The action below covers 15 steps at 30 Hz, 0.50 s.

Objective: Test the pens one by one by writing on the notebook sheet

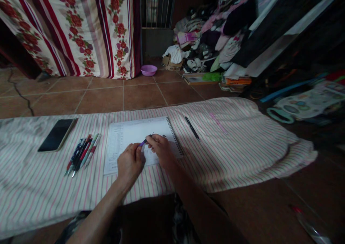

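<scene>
Both hands meet on a purple pen above a spiral notebook laid page-up on a striped cloth. The left hand pinches the pen's purple length, its fingers curled in; the right hand, thumb and fingers drawn closely together, grips the darker end, which points toward one o'clock. No gap shows along the pen between the two grips, and whether that dark end is a cap cannot be told.

The handling looks midway: the pen is up off the cloth and in both hands, but neither hand has let go, and no tip can be seen meeting the paper. Print runs down the page's nine o'clock side and a few faint marks show around the hands; much of the sheet is white, though the fingers hide part of it.

Taking the notebook as the dial's centre, loose pens lie bunched at nine o'clock, with a phone just beyond them. A black pen rests at two o'clock, a pink stick farther out that way.
</scene>
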Available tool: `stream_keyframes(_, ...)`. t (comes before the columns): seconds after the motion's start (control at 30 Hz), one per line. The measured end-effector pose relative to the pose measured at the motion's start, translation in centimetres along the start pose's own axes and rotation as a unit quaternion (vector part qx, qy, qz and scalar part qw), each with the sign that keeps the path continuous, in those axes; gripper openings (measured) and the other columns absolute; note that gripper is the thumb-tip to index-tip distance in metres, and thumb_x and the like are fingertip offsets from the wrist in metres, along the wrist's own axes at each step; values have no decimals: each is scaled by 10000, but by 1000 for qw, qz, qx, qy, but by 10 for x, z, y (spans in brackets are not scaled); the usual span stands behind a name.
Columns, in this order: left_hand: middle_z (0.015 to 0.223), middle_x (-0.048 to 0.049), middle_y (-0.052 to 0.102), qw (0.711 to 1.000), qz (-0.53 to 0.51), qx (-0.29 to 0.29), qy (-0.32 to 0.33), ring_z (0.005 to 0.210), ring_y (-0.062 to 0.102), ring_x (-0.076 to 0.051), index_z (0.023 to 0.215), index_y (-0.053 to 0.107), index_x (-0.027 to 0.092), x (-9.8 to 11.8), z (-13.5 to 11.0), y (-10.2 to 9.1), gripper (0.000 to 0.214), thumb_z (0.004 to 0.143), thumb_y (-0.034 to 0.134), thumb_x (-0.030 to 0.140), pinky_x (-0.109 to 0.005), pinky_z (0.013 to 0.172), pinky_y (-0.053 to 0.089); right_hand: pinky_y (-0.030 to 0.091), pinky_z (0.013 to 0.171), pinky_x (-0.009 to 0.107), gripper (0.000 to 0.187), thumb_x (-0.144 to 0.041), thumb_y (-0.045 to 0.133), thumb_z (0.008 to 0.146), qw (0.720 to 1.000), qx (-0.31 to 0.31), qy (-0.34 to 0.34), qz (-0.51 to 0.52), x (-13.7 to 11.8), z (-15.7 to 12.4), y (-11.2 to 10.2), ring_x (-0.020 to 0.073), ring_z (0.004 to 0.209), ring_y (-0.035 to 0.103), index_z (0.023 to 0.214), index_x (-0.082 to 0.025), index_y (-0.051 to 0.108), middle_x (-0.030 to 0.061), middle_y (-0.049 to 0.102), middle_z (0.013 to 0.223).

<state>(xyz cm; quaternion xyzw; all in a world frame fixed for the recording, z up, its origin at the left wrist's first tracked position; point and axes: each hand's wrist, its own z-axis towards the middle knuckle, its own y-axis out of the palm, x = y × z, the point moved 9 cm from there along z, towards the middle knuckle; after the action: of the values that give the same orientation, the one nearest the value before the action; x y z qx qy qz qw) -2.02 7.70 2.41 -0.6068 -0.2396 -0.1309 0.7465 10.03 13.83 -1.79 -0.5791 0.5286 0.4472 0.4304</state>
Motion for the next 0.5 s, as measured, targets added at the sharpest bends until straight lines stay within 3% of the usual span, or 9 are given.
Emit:
stream_keyframes(0.23,912,-63,672,1000,-1,11,4,781,627,-187,975,625,155,0,-1,-2,295,887,363,259,-277,650,442,330,419,188,291,-435,646,610,998,-18,21,51,6,0,5,94,532,517,683,-169,550,-11,602,621)
stream_keyframes(0.5,897,-60,677,1000,1,7,-2,774,624,-176,965,634,167,-1,0,-1,292,874,370,251,-268,659,443,313,421,201,189,-324,630,616,997,-17,-4,72,0,-1,4,63,431,427,585,-157,547,-41,528,484)
